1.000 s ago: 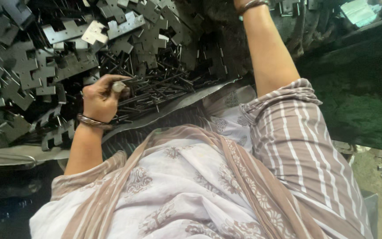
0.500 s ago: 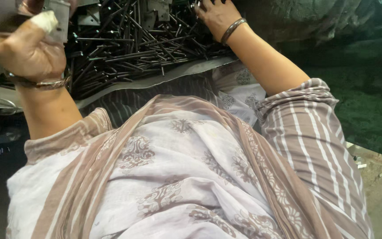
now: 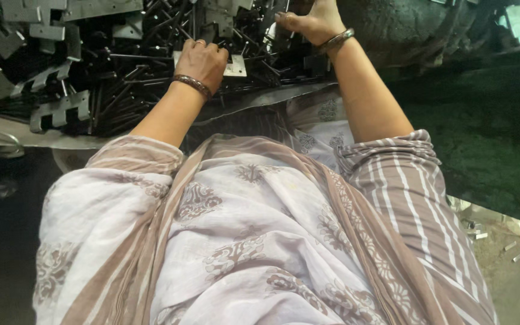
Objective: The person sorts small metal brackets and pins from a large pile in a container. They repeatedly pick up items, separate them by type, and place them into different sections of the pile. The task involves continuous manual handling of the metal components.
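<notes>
Your left hand [image 3: 203, 60] is resting knuckles-up on a small pale metal plate [image 3: 234, 66] that is lying on the heap of dark metal parts in front of you. Its fingers are curling down over the plate's near edge, narrow and pressed to it, though whether they are actually gripping it or only lying on it cannot be told from here. A ring is showing on one finger, and a dark bangle [image 3: 192, 85] is sitting at the wrist.

Your right hand [image 3: 308, 23] is reaching further up into the heap, near the top edge of the view, well apart from the plate. Its fingers are bending down among the dark pieces, and what they are closing on is hidden. A metal bangle [image 3: 336, 41] is circling that wrist.

Around both hands, long dark metal rods [image 3: 121, 72] are lying tangled across the worktop [image 3: 7, 133], and notched grey metal brackets [image 3: 58, 110] are piling up to your left, just beside the rods. A patterned white scarf [image 3: 242, 241] is draping over your chest, and a striped sleeve [image 3: 404, 180] is covering your right upper arm.
</notes>
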The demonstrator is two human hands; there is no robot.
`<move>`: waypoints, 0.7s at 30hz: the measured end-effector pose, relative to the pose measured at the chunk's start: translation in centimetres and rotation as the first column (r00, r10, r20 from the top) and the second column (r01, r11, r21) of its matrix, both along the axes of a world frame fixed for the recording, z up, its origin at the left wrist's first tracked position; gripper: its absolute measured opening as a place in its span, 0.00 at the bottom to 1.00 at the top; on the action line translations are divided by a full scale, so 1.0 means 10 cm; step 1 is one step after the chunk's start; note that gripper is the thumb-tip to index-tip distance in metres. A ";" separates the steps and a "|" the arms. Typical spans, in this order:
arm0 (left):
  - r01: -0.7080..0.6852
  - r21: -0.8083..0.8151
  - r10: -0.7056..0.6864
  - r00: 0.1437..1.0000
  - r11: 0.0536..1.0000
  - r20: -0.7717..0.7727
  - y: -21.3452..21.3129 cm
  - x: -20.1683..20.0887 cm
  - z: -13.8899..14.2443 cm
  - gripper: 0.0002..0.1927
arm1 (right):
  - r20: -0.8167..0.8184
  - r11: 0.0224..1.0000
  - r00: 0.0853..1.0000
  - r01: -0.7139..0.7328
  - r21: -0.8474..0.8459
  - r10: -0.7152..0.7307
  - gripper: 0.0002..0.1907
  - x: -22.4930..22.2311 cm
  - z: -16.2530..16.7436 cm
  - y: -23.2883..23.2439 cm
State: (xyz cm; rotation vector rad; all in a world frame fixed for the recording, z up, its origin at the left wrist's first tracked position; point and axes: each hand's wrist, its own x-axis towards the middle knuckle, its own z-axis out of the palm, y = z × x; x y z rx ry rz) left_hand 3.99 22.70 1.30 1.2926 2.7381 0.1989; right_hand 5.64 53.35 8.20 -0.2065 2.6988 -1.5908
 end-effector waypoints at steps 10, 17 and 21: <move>-0.024 0.281 -0.028 0.983 0.959 0.181 -0.22 0.16 0.36 0.15 | 0.150 0.999 0.988 0.041 0.031 -0.045 0.07 0.42 0.11 0.03; -0.698 0.699 -0.560 0.520 0.157 0.645 -0.59 -0.04 0.43 0.09 | 0.364 0.588 0.867 0.499 -0.637 -0.341 0.05 0.45 0.39 -0.04; -0.877 0.481 -0.576 0.381 0.024 0.723 -0.61 -0.06 0.45 0.16 | 0.427 0.477 0.898 0.422 -0.771 -0.105 0.17 0.49 0.37 -0.39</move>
